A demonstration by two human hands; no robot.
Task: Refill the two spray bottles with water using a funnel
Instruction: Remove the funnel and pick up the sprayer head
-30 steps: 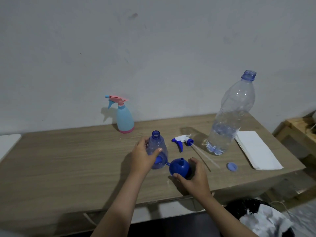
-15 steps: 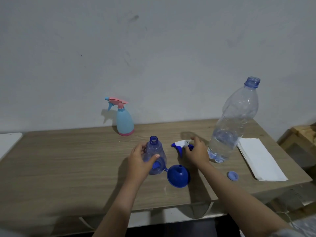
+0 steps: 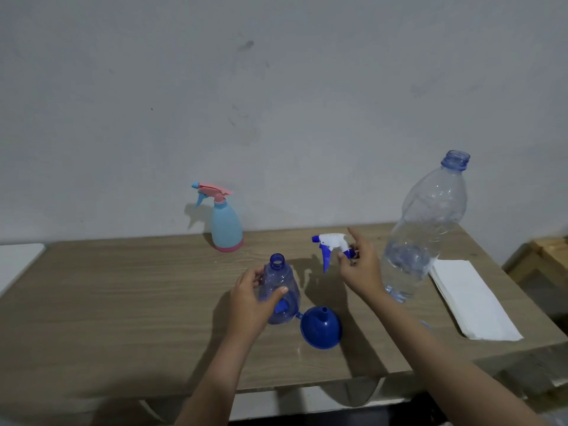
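Your left hand [image 3: 249, 298] had its grip wrapped around the clear blue spray bottle [image 3: 280, 290], thumb across the front and fingers curled behind, so the near side and base of the bottle were partly covered. That bottle stood upright on the wooden surface [image 3: 123, 302] with its neck open and no top on it. Your right hand [image 3: 361, 267] pinched the collar end of the white and blue spray head [image 3: 329, 245], holding it up off the surface just right of the bottle; your fingers hid the collar itself, and any tube below it could not be made out. One finger of that hand pointed upward, free of the spray head.

Just in front of the bottle, the blue funnel [image 3: 320, 330] lay mouth down with its spout pointing up, its handle tab touching or nearly touching the bottle's base. At the back, by the wall, you had the light blue spray bottle [image 3: 226, 227] upright with its pink top on. To the right stood the big clear water bottle [image 3: 427, 222], uncapped and holding water in its lower part; your right forearm crossed its foot. Beside it lay a white folded cloth [image 3: 473, 302]. A small blue sliver [image 3: 425, 324] peeked out past your right forearm, too hidden to identify.
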